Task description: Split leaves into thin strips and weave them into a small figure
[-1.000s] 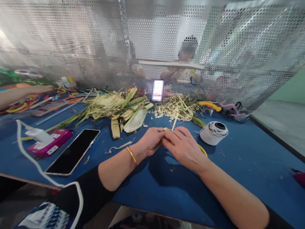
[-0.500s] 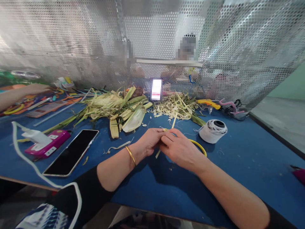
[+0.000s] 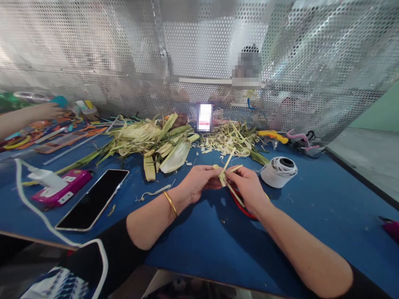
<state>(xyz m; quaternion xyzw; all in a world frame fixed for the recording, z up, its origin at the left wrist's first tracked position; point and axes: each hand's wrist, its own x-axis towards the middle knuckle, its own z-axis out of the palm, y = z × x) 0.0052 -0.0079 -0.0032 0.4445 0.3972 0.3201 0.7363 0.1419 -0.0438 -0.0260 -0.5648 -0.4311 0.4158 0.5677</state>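
Working above a blue table (image 3: 193, 236). Pinching with left hand (image 3: 201, 180) and right hand (image 3: 249, 187), at the dial's centre, crossed leaf strips (image 3: 222, 176). Flanked at three o'clock by a white spool (image 3: 276, 176). Facing, just before twelve, a lit screen (image 3: 205, 117) too blurred to read.

Left grip (image 3: 201, 179), right grip (image 3: 247, 187) pinching (close together).

I'm getting pale yellow-green on the knotted strips (image 3: 222, 176) over my link, and the loop (image 3: 249, 214) shows bright red; tabletop's (image 3: 199, 245) plain deep blue, spool's (image 3: 274, 177) white with a dark core, phone's (image 3: 93, 200) black, socket block's (image 3: 46, 199) loud magenta with white patches, bangle's (image 3: 171, 204) gold, and the mesh panel (image 3: 199, 39) reads silver, dotted all over with round holes
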